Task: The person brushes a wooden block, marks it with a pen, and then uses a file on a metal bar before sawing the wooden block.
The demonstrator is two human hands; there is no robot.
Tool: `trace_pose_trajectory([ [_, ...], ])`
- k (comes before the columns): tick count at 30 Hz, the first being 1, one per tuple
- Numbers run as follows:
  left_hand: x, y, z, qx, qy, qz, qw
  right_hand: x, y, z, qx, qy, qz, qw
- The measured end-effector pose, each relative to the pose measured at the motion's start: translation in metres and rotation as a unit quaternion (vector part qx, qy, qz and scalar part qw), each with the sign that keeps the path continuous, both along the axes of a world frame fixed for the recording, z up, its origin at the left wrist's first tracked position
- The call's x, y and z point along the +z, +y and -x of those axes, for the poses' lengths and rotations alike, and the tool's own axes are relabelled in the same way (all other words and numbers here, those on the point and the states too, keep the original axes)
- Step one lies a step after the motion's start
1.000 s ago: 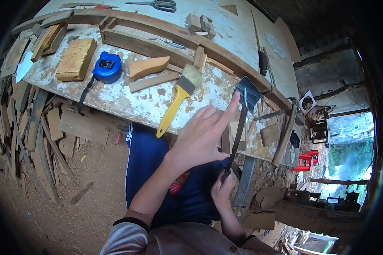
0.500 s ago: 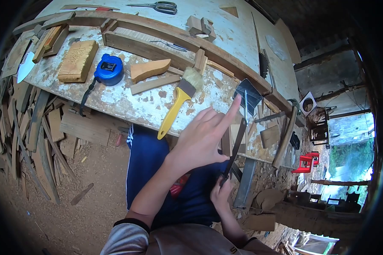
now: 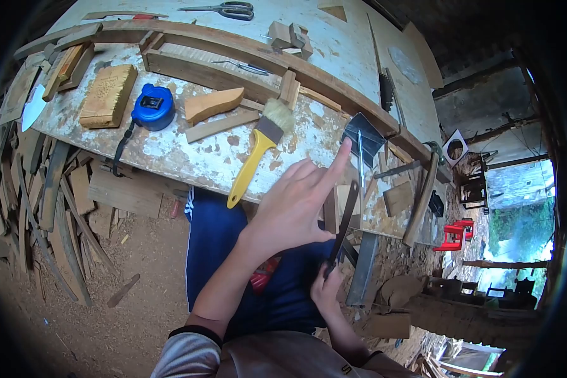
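My left hand is at the front edge of the workbench, index finger stretched out and the other fingers curled round a small brown wood piece, largely hidden behind the hand. The thumb lies at the piece's lower end. Lower right, my right hand grips the dark handle of a long, narrow dark tool, its blade slanting up beside the wood. Past the index fingertip lies a black square plate with a metal rod over it. A yellow-handled brush lies left of my left hand.
On the workbench are a blue tape measure, a thick wood block, a wedge-shaped wood piece and a long curved wooden frame. Scissors lie farther back. Scrap wood is piled at left.
The dark tool's tip has moved down, nearer my body, and slightly left. My left hand keeps nearly the same pose. The bench items have shifted slightly left in view.
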State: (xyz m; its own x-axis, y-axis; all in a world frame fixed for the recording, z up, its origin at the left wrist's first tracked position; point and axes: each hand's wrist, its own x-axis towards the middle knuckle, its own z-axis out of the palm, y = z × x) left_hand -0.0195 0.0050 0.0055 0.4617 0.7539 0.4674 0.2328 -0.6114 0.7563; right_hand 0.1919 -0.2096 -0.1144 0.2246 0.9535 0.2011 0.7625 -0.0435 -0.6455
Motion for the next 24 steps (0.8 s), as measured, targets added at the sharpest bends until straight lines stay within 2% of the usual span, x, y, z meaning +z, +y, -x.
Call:
trace_pose_trajectory([
  [6,-0.003,0.0,-0.003,0.002,-0.008,0.008,1.0,0.035,0.019,0.016,-0.023,0.011,0.046,0.999],
  [9,0.001,0.0,-0.001,-0.01,0.018,0.017,1.0,-0.003,-0.001,0.0,0.004,-0.014,0.018,1.0],
  [12,0.002,0.0,0.0,-0.015,0.015,0.019,1.0,0.021,0.015,0.009,-0.002,-0.007,0.015,1.0],
  [14,-0.003,-0.006,-0.003,-0.012,-0.005,0.031,0.999,0.034,0.01,0.012,-0.029,0.009,0.059,0.998],
  [19,-0.002,-0.001,-0.001,0.006,0.005,0.016,1.0,-0.013,0.001,0.001,-0.024,0.027,0.004,0.999],
  [22,-0.001,-0.001,-0.002,0.002,-0.007,0.02,1.0,0.033,0.024,0.013,-0.024,0.02,0.055,0.998],
  [24,-0.003,0.0,-0.002,0.001,-0.001,0.016,1.0,0.013,0.012,0.006,-0.015,0.014,0.038,0.999],
])
